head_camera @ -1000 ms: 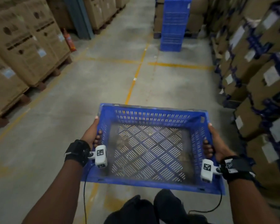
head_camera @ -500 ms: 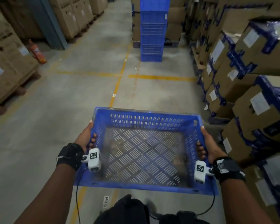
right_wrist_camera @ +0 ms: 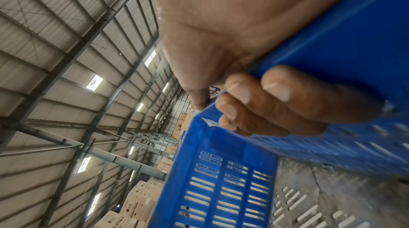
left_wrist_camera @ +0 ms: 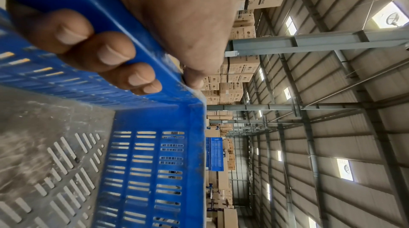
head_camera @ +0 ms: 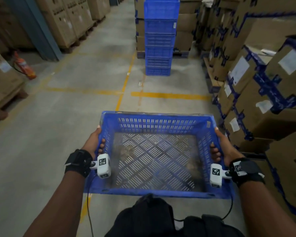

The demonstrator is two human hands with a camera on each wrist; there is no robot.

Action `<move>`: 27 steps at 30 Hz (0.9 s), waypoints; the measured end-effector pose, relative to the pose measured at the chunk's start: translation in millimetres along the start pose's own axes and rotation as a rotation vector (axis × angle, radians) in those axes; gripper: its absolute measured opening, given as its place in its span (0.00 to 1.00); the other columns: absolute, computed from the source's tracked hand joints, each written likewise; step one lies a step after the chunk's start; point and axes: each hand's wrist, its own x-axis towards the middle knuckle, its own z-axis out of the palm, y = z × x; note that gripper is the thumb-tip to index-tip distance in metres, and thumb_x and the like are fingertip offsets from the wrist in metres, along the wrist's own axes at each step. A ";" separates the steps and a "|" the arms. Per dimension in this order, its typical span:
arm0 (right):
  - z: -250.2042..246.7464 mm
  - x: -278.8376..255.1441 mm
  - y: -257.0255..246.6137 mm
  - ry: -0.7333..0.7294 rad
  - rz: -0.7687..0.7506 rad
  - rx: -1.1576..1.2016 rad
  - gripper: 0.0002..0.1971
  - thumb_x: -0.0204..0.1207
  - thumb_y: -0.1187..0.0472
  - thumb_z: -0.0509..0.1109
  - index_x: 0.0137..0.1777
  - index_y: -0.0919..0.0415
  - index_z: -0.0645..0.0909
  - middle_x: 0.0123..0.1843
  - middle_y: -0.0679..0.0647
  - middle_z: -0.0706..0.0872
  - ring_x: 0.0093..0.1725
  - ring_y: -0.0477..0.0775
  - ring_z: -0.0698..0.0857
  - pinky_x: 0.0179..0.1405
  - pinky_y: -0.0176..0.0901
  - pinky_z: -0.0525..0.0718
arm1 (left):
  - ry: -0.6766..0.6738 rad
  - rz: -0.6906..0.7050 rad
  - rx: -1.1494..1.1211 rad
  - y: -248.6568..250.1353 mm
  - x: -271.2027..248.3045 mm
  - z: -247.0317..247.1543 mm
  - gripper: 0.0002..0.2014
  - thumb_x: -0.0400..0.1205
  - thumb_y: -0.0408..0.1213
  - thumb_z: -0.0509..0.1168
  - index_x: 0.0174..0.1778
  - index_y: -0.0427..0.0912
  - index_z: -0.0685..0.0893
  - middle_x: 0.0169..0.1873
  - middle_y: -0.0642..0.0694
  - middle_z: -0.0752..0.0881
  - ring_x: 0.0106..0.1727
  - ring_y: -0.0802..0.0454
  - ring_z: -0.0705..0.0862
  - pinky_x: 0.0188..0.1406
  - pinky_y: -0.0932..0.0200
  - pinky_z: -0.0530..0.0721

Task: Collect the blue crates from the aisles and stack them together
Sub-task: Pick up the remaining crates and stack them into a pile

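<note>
Cardboard boxes (head_camera: 270, 93) flank aisle; crate stack (head_camera: 159, 38) ahead; extinguisher (head_camera: 25, 65) left.

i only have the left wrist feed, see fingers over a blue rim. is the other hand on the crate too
Observer: Yes. The right hand grips the opposite side rim of the blue crate, matching the left hand.
Operator: anything inside it
Observer: No goods, only patches of brown dirt on the slotted floor, seen from the head view.
Operator: where is the stack from here
Observer: The stack of blue crates stands straight ahead down the aisle, past a yellow floor line.
Operator: anything on the floor to the left
Observer: An orange fire extinguisher stands by the cardboard boxes on the left, off the walking path.
</note>
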 end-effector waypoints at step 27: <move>31.7 504.9 -588.7 0.028 -0.088 -0.048 0.37 0.66 0.16 0.60 0.29 0.54 0.68 0.22 0.50 0.65 0.18 0.50 0.61 0.15 0.36 0.59 | 0.016 0.066 0.027 494.4 519.9 268.8 0.33 0.82 0.74 0.50 0.30 0.46 0.69 0.17 0.49 0.65 0.13 0.55 0.58 0.12 0.70 0.56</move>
